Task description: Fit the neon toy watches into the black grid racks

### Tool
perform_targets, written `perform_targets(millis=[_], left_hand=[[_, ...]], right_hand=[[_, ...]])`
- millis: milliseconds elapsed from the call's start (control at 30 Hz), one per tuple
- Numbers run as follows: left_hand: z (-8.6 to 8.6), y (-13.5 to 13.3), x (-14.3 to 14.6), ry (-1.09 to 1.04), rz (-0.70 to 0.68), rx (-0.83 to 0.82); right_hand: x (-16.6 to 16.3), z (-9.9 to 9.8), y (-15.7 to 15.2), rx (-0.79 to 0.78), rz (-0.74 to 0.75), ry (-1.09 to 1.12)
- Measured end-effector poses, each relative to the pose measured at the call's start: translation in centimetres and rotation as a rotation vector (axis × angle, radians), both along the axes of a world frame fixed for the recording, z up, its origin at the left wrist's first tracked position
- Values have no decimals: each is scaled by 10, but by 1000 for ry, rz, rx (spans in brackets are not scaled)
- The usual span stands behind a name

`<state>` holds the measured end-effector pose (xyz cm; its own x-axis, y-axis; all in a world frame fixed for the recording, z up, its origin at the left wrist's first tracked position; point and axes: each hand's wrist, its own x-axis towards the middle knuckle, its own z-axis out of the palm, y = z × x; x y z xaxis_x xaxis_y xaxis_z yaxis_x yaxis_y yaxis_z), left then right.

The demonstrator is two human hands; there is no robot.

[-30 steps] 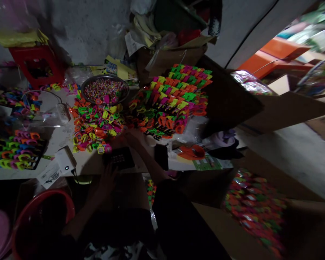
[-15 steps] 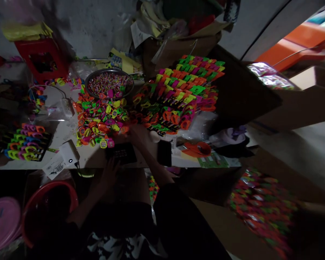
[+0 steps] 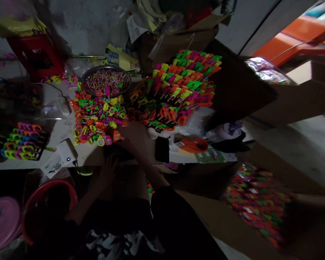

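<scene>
Right hand (image 3: 126, 143) has its fingertips at a bright orange plastic toy watch (image 3: 116, 135) on the near edge of a heap of neon plastic toy watches (image 3: 97, 121); I cannot tell whether it grasps or only touches. Left hand (image 3: 108, 170) lies lower, fingers apparently extended by a flat black board (image 3: 116, 153), and shadow hides whether it grips anything.

With the 2 hands so close in such dim light, a loose pick could drag neighbouring watches off the heap onto the board. The heap also crowds the round grey metal bowl (image 3: 106, 66) full of tiny coloured pieces (a careless push there might spill some).

To the right, a tall stack of neon watches in rows (image 3: 178, 86) limits sideways reach; knocking it could topple the rows. A white rounded object (image 3: 152, 133), a black rectangular phone-like slab (image 3: 161, 150) and orange-handled scissors (image 3: 197, 145) lie beyond the right forearm. On the left, a white box-shaped power bank (image 3: 66, 150) trails a dark cable near the table edge, where a sleeve could snag it, above a round red plastic tub (image 3: 75, 196).
</scene>
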<state>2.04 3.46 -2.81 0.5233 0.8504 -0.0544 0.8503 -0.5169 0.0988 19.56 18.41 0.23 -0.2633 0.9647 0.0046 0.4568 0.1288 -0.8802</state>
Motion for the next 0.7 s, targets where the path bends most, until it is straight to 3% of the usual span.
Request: perform_targets(millis=[333, 500, 700], left_hand=[[4, 1, 1, -5, 0, -18], [0, 2, 1, -5, 0, -15], [-1, 3, 1, -1, 1, -30]], right_hand=[[-10, 8, 5, -49, 167, 98], [-14, 12, -4, -58, 101, 114], [-9, 22, -3, -61, 172, 61]])
